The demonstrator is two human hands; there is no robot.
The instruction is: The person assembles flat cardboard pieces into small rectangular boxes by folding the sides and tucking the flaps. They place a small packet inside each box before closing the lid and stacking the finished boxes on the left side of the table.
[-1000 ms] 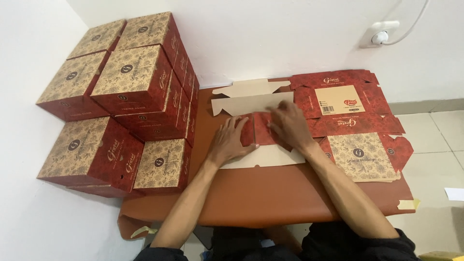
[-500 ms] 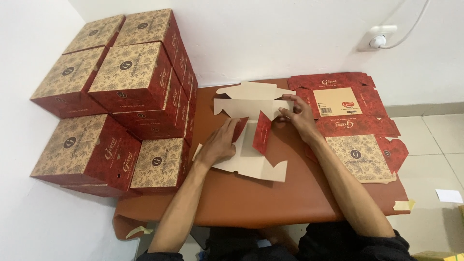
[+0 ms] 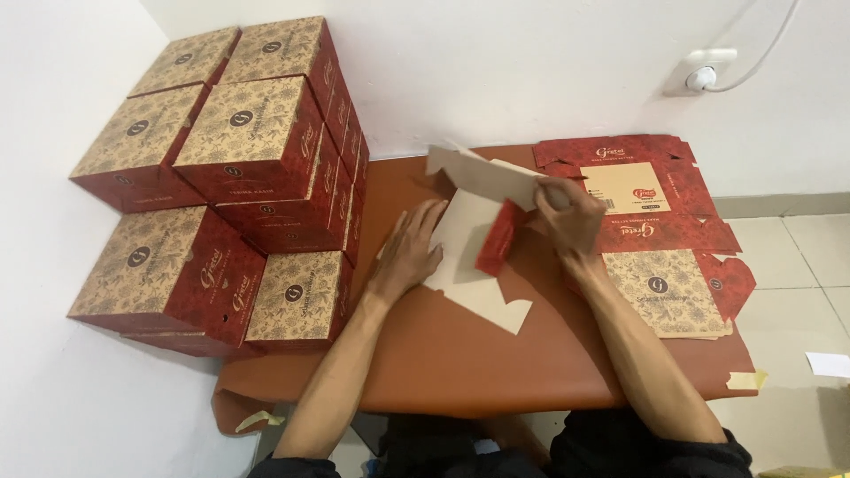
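A flat cardboard box blank, plain brown inside and red outside, lies partly folded on the brown table. My left hand presses flat on its left part, fingers spread. My right hand grips a raised panel of the blank and lifts it up from the table. A red side flap stands upright between my two hands.
A stack of flat unfolded red and tan box blanks lies on the table's right side. Several assembled red and tan boxes are piled against the wall at left. A white wall socket with a cable sits at upper right.
The blank lay flat under both hands. Since then my right hand has lifted the far panel upward and a red flap stands up; my left hand stays pressed on the blank.
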